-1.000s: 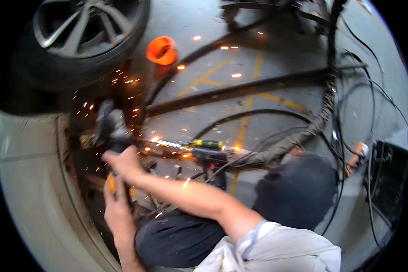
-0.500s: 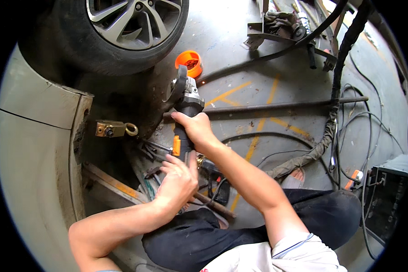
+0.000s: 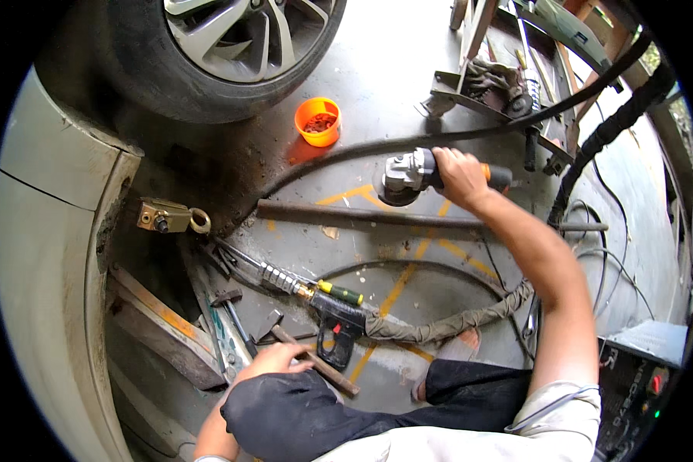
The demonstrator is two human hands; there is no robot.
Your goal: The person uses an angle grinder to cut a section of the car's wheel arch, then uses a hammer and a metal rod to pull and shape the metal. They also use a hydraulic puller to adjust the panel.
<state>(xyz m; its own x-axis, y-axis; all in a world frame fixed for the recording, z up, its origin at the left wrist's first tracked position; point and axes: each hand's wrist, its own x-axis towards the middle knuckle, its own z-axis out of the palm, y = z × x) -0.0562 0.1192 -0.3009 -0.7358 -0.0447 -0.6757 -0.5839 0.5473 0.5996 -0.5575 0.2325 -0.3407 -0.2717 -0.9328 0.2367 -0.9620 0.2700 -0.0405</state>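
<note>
My right hand (image 3: 460,179) grips an angle grinder (image 3: 408,175) by its dark body, holding it out over the floor with its silver head pointing left. Low beside my bent knee, my left hand (image 3: 276,360) is empty, fingers stretched toward a hammer's wooden handle (image 3: 327,371); whether they touch it I cannot tell. Just beyond lies a black pistol-shaped welding gun (image 3: 339,322) with a cloth-wrapped cable (image 3: 446,326). A yellow-and-dark-green screwdriver (image 3: 340,292) rests against the gun. Another hammer (image 3: 227,297) lies to the left.
A car body panel (image 3: 50,285) fills the left side, with a brass-coloured pull clamp (image 3: 163,216) at its edge. A wheel (image 3: 231,69) stands at the far left. Near it is an orange tub (image 3: 318,123). A metal pipe (image 3: 362,215), cables, a tool cart (image 3: 508,85) and a machine (image 3: 631,385) lie around.
My right hand has carried the grinder right and turned it sideways. My left hand has left the grinder and dropped toward my knee. The view has shifted, uncovering the gun and hammers.
</note>
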